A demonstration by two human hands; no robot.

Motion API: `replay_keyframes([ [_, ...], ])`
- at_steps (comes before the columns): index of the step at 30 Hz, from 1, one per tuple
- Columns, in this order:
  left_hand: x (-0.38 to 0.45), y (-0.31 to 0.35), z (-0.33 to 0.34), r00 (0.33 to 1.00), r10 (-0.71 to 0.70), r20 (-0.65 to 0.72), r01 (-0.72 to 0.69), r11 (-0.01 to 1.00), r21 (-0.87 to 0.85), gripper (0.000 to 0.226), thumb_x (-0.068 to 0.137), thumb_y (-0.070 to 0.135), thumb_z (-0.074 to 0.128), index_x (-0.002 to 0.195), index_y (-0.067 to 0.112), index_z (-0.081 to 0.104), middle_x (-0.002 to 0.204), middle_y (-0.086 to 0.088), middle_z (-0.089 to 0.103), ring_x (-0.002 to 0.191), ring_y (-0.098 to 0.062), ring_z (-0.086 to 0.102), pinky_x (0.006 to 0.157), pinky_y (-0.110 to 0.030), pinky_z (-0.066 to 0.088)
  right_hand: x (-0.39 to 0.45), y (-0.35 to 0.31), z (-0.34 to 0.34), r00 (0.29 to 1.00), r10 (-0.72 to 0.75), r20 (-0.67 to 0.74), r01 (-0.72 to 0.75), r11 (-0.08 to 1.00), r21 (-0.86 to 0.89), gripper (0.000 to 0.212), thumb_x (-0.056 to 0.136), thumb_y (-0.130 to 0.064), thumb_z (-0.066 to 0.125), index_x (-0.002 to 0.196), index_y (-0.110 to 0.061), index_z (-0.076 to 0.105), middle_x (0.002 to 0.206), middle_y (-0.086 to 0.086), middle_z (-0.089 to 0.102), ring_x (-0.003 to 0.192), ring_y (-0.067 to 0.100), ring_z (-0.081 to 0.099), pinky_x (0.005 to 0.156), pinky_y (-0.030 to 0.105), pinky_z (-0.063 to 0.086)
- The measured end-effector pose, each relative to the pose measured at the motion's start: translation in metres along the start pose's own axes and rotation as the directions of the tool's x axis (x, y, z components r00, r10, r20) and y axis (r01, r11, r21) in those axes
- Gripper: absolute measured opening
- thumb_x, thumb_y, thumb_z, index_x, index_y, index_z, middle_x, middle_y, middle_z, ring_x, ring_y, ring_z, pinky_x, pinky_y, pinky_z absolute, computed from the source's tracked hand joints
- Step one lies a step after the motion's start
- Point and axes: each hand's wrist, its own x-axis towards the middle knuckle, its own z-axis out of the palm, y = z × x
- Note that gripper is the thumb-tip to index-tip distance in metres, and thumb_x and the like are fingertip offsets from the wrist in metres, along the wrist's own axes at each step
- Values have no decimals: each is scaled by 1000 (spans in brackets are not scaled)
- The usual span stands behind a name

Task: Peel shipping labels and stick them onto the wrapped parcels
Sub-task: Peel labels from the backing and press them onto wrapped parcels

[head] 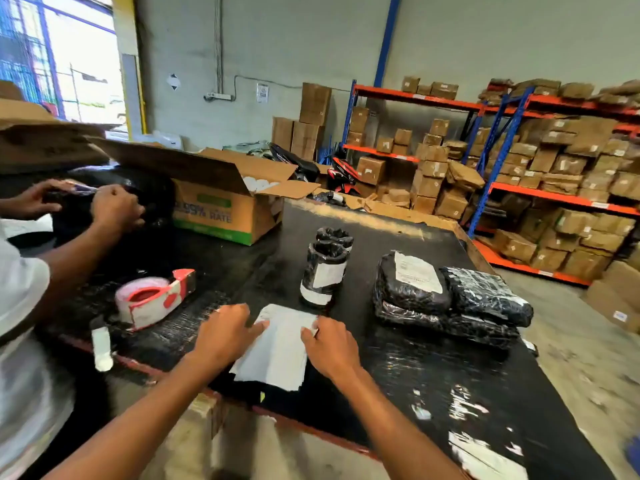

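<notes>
Down at the near edge of the black film-covered bench (433, 375), both hands press on a white rectangular sheet of shipping labels (277, 348), the left hand (225, 336) flat on its left side and the right hand (330, 344) with a fingertip grip pinching its upper right corner. Just beyond the hands stand two upright cylindrical parcels in black wrap (325, 271), the nearer one bearing white labels, and off to the right of the right hand lies a stack of flat black-wrapped parcels (446, 303), one with a label on top. Left of the left hand sits a red and white tape dispenser (154, 297).
</notes>
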Motion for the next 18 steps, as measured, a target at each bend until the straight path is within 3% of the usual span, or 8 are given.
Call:
replay_keyframes([
  [3, -2, -9, 13, 996, -89, 18, 91, 978, -188, 35, 78, 51, 68, 73, 18, 58, 85, -5, 65, 85, -29, 62, 66, -33, 44, -5, -1, 13, 997, 74, 23, -74, 997, 14, 36, 90, -38, 50, 108, -8, 58, 117, 16, 64, 110, 35, 58, 83, 36, 46],
  [7, -7, -13, 26, 982, -167, 84, 187, 870, -456, 30, 78, 31, 77, 60, 17, 56, 64, 1, 58, 62, -17, 54, 52, -28, 38, -11, 4, 23, 994, 102, 38, -103, 994, 21, 34, 92, -36, 48, 110, -8, 55, 118, 16, 62, 112, 35, 56, 85, 36, 45],
  [14, -5, -15, 31, 974, -202, 101, 224, 803, -552, 32, 76, 34, 77, 68, 10, 58, 59, 0, 55, 53, -12, 45, 46, -24, 32, -13, 8, 29, 994, 107, 14, -108, 987, 116, 34, 91, -39, 53, 113, -13, 54, 114, 11, 65, 109, 33, 59, 83, 35, 45],
  [18, 3, -25, 24, 996, -81, 43, 92, 837, -539, 39, 83, 29, 71, 53, 12, 52, 49, 1, 42, 48, -13, 34, 48, -28, 25, -9, 19, 34, 997, 74, 28, -78, 960, 268, 26, 88, -42, 55, 101, -21, 52, 76, 2, 60, 74, 25, 54, 67, 33, 41],
])
